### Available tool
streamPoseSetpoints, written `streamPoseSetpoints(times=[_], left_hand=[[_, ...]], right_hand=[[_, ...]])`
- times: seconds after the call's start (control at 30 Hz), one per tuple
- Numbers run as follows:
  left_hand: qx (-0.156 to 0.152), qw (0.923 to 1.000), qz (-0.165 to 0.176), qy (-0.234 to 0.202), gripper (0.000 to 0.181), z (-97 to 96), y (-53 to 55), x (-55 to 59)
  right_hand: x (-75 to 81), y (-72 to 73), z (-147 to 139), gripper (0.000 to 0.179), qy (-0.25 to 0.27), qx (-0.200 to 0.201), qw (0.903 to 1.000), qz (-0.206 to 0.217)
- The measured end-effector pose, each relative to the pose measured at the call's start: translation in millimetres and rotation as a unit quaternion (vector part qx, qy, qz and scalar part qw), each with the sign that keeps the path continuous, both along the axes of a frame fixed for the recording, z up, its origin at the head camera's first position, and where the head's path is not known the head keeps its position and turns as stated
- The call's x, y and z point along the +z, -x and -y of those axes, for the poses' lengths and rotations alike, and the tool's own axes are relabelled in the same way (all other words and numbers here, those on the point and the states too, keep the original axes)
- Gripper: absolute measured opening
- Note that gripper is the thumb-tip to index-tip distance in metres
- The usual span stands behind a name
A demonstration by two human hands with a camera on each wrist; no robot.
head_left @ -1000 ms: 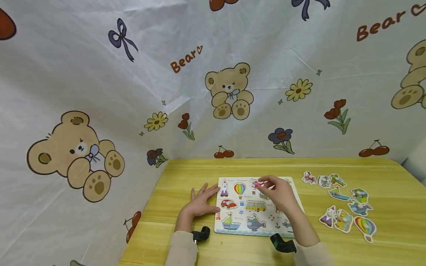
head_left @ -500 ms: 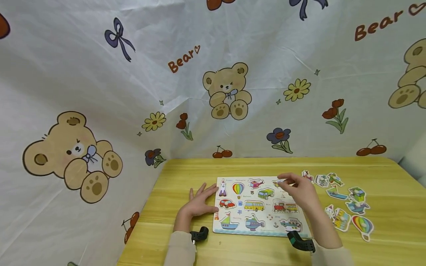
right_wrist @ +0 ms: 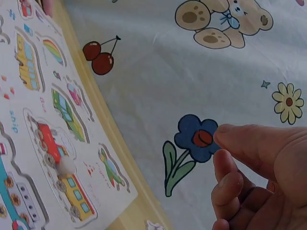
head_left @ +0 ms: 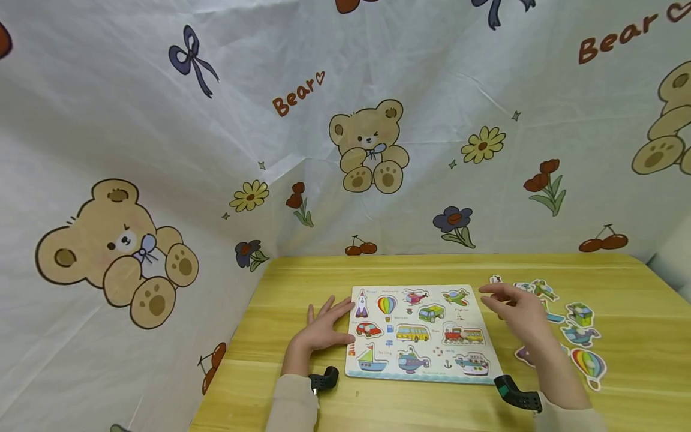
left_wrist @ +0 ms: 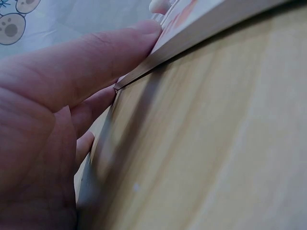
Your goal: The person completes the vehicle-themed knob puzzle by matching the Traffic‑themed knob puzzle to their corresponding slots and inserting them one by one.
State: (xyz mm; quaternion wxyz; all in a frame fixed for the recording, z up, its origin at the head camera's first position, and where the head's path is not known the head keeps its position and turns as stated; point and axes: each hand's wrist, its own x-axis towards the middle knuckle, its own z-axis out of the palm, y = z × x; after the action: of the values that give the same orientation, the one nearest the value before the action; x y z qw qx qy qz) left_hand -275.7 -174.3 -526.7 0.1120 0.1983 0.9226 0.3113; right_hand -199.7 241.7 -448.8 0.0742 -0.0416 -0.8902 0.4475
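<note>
A white puzzle board (head_left: 423,375) with printed vehicles lies on the table. My left hand (head_left: 323,329) rests at its left side, fingers spread and thumb at the edge; the left wrist view shows the thumb (left_wrist: 120,45) touching that edge. Just past the board's upper right corner hovers my right hand (head_left: 520,315), its fingers loosely bent, with nothing seen between thumb and fingers in the right wrist view. Closest to it are loose picture pieces, among them a green plane piece (head_left: 544,290), a truck piece (head_left: 580,313) and a balloon piece (head_left: 588,366). Others are partly hidden by this hand and arm.
The wooden table (head_left: 421,414) runs back to a white cloth (head_left: 410,222) printed with bears and flowers. A submarine-like piece (head_left: 579,335) lies among the loose pieces on the right. Black wrist cameras are strapped to both wrists.
My right hand has moved right, from the helicopter picture across the plane picture and off the board, uncovering both. My left hand has stayed at the board's left edge.
</note>
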Motion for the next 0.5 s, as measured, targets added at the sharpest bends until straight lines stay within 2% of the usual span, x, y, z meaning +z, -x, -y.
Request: streamPoseSetpoints(times=[0.17,0.5], left_hand=[[-0.006,1.0000,-0.001,-0.004,0.081,-1.0,-1.3,1.3],[-0.012,0.9999,-0.002,-0.004,0.081,1.0,-0.7,0.6]], right_hand=[[-2.8,-7.1,-19.5,0.043,-0.022,-0.011,0.9996,0.011],[-16.5,-19.7,-63.0,0.045,-0.054,-0.007,0.9982,0.024]])
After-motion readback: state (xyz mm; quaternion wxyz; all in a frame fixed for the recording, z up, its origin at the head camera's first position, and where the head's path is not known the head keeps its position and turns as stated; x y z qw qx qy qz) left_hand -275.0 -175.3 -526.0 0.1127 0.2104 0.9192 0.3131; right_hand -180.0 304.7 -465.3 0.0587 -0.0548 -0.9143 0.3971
